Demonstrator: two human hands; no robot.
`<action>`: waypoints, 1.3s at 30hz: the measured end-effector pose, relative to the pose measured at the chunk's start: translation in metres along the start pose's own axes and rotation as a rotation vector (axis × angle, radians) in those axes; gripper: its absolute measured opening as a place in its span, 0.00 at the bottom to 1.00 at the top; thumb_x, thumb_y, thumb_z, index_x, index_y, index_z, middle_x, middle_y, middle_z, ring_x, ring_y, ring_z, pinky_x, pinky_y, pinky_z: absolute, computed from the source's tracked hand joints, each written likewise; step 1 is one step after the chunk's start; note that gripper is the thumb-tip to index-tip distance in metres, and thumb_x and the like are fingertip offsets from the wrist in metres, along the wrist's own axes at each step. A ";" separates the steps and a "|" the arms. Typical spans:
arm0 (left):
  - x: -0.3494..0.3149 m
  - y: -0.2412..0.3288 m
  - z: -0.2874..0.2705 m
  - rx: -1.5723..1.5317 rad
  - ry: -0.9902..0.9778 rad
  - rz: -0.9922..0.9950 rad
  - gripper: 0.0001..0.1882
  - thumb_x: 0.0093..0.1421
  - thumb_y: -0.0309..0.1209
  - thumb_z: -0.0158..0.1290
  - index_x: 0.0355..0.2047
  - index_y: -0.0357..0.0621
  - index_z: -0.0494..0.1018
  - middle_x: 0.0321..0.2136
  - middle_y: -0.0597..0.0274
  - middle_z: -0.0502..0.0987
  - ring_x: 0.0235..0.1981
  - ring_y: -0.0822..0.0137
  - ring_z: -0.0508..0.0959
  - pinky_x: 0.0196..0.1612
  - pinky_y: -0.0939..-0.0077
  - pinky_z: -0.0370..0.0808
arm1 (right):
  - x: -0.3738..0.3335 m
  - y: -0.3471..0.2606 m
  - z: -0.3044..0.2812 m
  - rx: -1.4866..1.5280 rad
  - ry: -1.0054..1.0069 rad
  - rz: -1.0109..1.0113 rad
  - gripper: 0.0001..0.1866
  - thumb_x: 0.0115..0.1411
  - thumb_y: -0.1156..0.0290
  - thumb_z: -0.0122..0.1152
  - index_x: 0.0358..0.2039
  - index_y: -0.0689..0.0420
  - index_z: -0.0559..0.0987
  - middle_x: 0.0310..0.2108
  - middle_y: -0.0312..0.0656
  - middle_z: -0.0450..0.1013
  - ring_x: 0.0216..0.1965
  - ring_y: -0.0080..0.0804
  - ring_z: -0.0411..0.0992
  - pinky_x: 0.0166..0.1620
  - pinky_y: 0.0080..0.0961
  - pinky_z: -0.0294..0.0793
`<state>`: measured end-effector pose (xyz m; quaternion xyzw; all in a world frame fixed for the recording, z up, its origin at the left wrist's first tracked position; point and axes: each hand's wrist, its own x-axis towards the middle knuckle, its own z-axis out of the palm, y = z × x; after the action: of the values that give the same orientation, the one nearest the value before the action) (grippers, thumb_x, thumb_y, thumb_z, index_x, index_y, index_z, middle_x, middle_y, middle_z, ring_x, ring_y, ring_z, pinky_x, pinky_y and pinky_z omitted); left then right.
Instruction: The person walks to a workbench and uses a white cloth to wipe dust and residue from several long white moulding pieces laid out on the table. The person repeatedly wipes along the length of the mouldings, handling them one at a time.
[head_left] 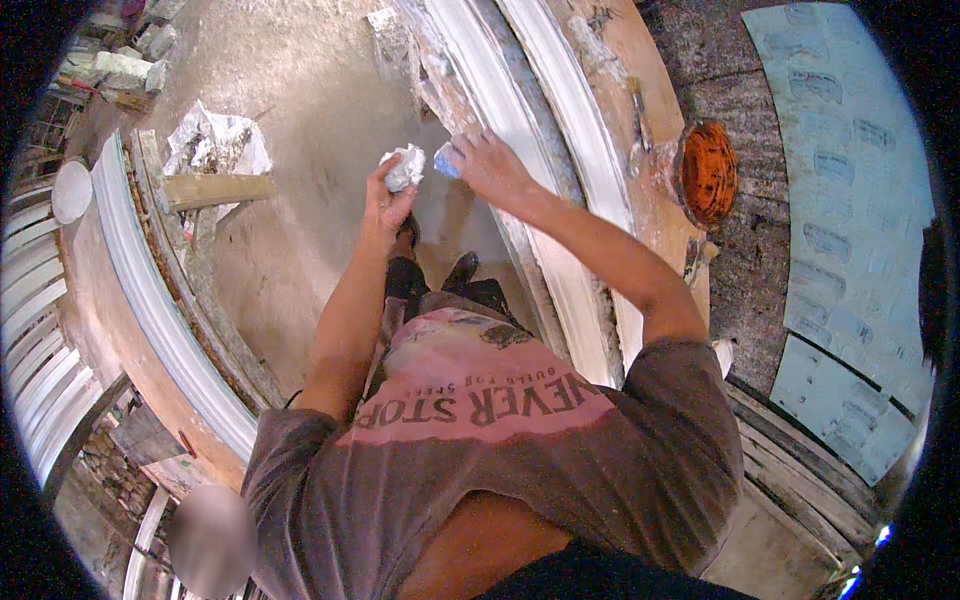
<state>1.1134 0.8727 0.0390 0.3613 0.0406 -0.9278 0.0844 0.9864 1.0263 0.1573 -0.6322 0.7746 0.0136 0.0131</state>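
My left hand [388, 198] is raised in front of my body, its fingers closed round a crumpled white lump [404, 168] that looks like plaster or putty. Close beside it, my right hand [488, 170] grips a small blue piece [446, 161] that looks like a scraper; most of it is hidden by the fingers. The blue piece and the white lump are a little apart. Under my right forearm runs a long white moulding [535, 225], lying lengthwise on a plaster-smeared bench.
A second white moulding [590, 140] lies alongside. Beyond it are a brush [637, 105] and an orange bowl [708, 172] with dark smears. Light blue sheets [840, 250] are at far right. At left stand another bench with a moulding [165, 290], a wooden block [218, 191] and a blurred person [212, 540].
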 end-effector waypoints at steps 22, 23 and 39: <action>0.085 -0.038 0.028 0.205 -0.111 -0.100 0.17 0.61 0.42 0.41 0.41 0.44 0.70 0.38 0.62 0.76 0.41 0.63 0.75 0.48 0.67 0.69 | 0.113 0.035 0.049 -0.195 -0.179 0.345 0.05 0.46 0.73 0.57 0.24 0.55 0.80 0.27 0.45 0.74 0.33 0.37 0.75 0.33 0.29 0.73; 0.079 -0.044 0.023 0.183 -0.134 -0.113 0.18 0.61 0.43 0.41 0.41 0.44 0.70 0.38 0.62 0.76 0.41 0.63 0.75 0.48 0.67 0.69 | 0.106 0.030 0.045 -0.178 -0.229 0.328 0.06 0.46 0.72 0.57 0.24 0.55 0.80 0.26 0.44 0.74 0.32 0.37 0.75 0.33 0.30 0.73; -0.064 -0.093 -0.048 1.243 -0.454 0.629 0.12 0.52 0.27 0.54 0.38 0.39 0.69 0.35 0.55 0.75 0.36 0.60 0.76 0.40 0.69 0.75 | -0.119 -0.092 0.026 -0.025 0.165 0.169 0.20 0.49 0.74 0.52 0.45 0.60 0.69 0.42 0.43 0.67 0.44 0.40 0.67 0.46 0.34 0.68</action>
<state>1.1747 0.9783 0.0482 0.1358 -0.6174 -0.7634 0.1326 1.1000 1.1255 0.1356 -0.5636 0.8234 -0.0279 -0.0598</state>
